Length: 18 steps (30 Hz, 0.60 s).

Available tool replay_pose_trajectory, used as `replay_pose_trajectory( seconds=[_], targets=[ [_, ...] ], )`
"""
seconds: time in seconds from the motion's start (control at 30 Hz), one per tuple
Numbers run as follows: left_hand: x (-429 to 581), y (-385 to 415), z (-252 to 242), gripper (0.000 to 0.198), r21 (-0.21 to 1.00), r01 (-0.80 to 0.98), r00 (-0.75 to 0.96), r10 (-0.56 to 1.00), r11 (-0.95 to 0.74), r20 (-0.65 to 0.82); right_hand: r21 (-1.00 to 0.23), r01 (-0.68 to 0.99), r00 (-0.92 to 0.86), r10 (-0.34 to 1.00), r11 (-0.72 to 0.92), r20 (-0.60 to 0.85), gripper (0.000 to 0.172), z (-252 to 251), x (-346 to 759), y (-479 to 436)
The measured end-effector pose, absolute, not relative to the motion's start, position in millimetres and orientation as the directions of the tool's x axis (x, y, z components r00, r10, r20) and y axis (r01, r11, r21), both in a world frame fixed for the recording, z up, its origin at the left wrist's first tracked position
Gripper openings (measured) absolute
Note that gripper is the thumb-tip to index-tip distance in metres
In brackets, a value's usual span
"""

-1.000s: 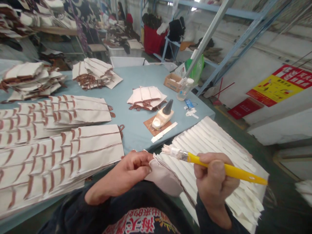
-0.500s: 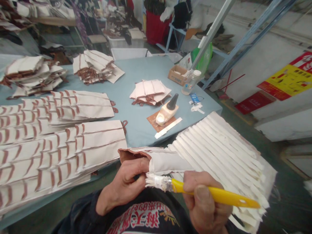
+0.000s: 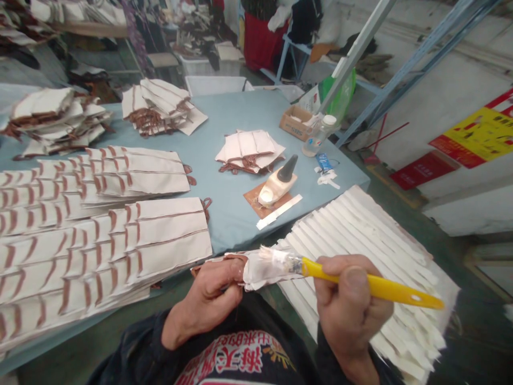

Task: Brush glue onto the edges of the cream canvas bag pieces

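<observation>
My left hand (image 3: 208, 297) is closed on a cream fabric piece (image 3: 256, 272) with a brown edge, held just over my lap at the table's near edge. My right hand (image 3: 350, 307) grips a yellow-handled brush (image 3: 360, 280). Its pale bristles lie on the fabric piece close to my left fingers. Right of my hands a fanned stack of white strips (image 3: 360, 240) slopes away.
Rows of overlapped cream pieces with brown tabs (image 3: 100, 235) cover the blue table (image 3: 232, 112) on the left. A glue bottle (image 3: 276, 184) on a brown card, a white strip, a small pile of pieces (image 3: 248, 149), a cardboard box (image 3: 296, 122) and a plastic bottle (image 3: 318, 136) lie further back.
My left hand pulled one fabric piece off the stack toward my lap. The brush dropped to it and now sweeps back up across the piece.
</observation>
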<state>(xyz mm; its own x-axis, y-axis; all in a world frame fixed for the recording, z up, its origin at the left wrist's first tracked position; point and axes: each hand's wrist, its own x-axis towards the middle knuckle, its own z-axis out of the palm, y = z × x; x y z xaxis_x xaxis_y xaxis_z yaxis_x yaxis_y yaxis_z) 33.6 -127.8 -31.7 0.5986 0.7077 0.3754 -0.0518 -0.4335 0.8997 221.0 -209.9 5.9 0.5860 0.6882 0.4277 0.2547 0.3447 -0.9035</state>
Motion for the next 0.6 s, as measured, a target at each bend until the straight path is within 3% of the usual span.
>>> replay_pose_trajectory(
  seconds=[0.13,0.27,0.4,0.6],
  targets=[
    [33.9,-124.4,-31.5,0.026,0.894,-0.011,0.608,0.706,-0.449,0.362,-0.917,0.219,0.454,0.797,0.334,0.399,0.033,10.3,221.6,-201.2],
    [36.0,-121.0,-29.8,0.024,0.880,-0.046,0.609,0.685,-0.473,0.400,-0.918,0.226,0.515,0.760,0.325,0.396,0.037,14.5,221.1,-191.8],
    [38.1,-119.5,-28.1,0.027,0.897,-0.017,0.582,0.725,-0.442,0.368,-0.927,0.192,0.416,0.828,0.323,0.375,0.034,13.2,221.5,-195.2],
    [39.3,-117.5,-29.7,0.029,0.935,0.008,0.580,0.763,-0.354,0.284,-0.912,0.291,0.322,0.869,0.288,0.377,0.032,0.7,229.6,-212.0]
  ],
)
